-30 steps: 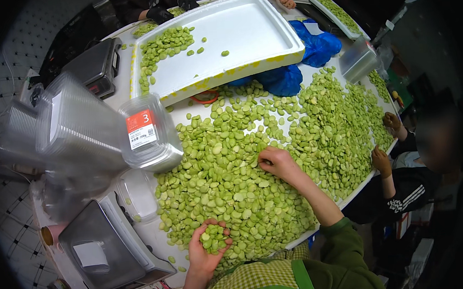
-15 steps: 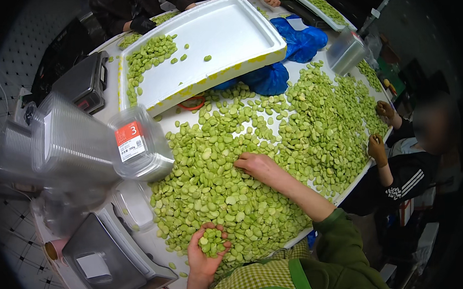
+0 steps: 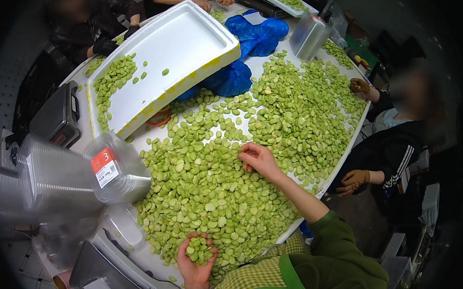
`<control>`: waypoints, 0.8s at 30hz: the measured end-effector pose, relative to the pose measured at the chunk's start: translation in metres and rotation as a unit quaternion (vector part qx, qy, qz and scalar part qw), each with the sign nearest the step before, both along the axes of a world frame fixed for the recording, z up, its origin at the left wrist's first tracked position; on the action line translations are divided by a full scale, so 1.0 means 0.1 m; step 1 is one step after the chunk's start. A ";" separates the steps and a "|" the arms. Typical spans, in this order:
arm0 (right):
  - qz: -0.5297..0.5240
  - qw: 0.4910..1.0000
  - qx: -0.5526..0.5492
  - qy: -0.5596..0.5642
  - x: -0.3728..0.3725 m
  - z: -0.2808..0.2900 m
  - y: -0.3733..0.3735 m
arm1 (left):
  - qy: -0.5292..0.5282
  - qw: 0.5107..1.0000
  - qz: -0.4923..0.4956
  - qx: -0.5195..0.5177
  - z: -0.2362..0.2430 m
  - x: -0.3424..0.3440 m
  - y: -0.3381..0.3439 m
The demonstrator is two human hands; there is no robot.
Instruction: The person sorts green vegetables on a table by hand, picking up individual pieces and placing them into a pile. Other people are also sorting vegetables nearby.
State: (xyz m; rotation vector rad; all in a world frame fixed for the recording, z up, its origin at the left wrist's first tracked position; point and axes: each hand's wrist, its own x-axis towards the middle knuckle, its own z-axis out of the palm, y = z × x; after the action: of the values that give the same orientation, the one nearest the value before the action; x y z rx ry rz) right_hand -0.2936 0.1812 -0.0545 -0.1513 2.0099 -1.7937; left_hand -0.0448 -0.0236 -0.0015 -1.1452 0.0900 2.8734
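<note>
A wide heap of shelled green broad beans (image 3: 192, 193) covers the white table in front of me. Cupped palm up at the heap's near edge, my left hand (image 3: 195, 269) holds a small handful of broad beans (image 3: 199, 251). Farther off, over the middle of the heap, is my right hand (image 3: 261, 161). Its fingers are curled and pinched together close above the beans; whatever they may hold is too small to make out.
Stacked clear plastic tubs (image 3: 117, 169) stand left, beside a scale (image 3: 107, 276) and an open clear tub (image 3: 123, 228). A white foam box (image 3: 169, 48) with some beans lies tilted at the back, near blue plastic bags (image 3: 230, 79). A gloved co-worker's hand (image 3: 361, 86) is at right.
The view has shifted, so the table sits farther left in it. My right hand has turned, its fingers now curled in. A co-worker's gloved hand at right has come away from the table edge.
</note>
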 end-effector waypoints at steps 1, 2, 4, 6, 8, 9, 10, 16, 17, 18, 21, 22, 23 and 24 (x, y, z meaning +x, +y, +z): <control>-0.024 0.999 -0.032 -0.035 0.02 -0.04 0.08 | -0.005 1.000 -0.002 -0.002 0.01 0.00 0.01; -0.033 0.997 -0.053 -0.043 0.04 -0.05 0.14 | -0.009 1.000 -0.004 -0.004 0.01 -0.01 0.01; -0.053 0.993 -0.093 -0.058 0.09 -0.07 0.22 | -0.015 1.000 -0.014 -0.012 0.01 -0.02 0.03; -0.082 0.978 -0.135 -0.134 0.12 0.01 0.28 | -0.016 1.000 -0.022 -0.012 0.03 -0.05 0.06; -0.101 0.964 -0.164 -0.184 0.14 0.05 0.33 | -0.016 0.999 -0.026 -0.009 0.05 -0.07 0.09; -0.096 0.965 -0.158 -0.185 0.15 0.07 0.33 | -0.017 0.999 -0.027 -0.012 0.06 -0.08 0.10; -0.100 0.962 -0.178 -0.182 0.15 0.07 0.35 | -0.017 0.999 -0.028 -0.015 0.07 -0.09 0.10; -0.108 0.933 -0.285 -0.193 0.17 0.08 0.43 | -0.004 1.000 -0.022 -0.010 0.07 -0.07 0.08; -0.102 0.933 -0.287 -0.193 0.13 0.07 0.47 | 0.001 1.000 -0.023 -0.008 0.07 -0.08 0.07; -0.096 0.933 -0.289 -0.193 0.10 0.05 0.46 | -0.001 1.000 -0.024 -0.007 0.07 -0.07 0.07; -0.039 0.975 -0.164 -0.147 0.10 0.17 0.27 | 0.002 1.000 -0.018 0.012 0.02 -0.03 0.07; -0.005 0.981 -0.140 -0.133 0.11 0.22 0.17 | 0.001 1.000 -0.017 0.006 0.02 -0.03 0.06; 0.032 0.991 -0.066 -0.110 0.12 0.24 0.09 | 0.000 1.000 -0.017 0.002 0.02 -0.03 0.06; 0.094 0.993 -0.002 0.067 0.12 0.19 0.01 | -0.002 1.000 -0.018 -0.002 0.03 -0.04 0.06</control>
State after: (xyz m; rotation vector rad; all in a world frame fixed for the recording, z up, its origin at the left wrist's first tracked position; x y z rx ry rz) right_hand -0.2817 0.1824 -0.0354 -0.4573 2.0076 -1.7082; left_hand -0.0483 -0.0180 0.0013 -1.1375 0.1159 2.8418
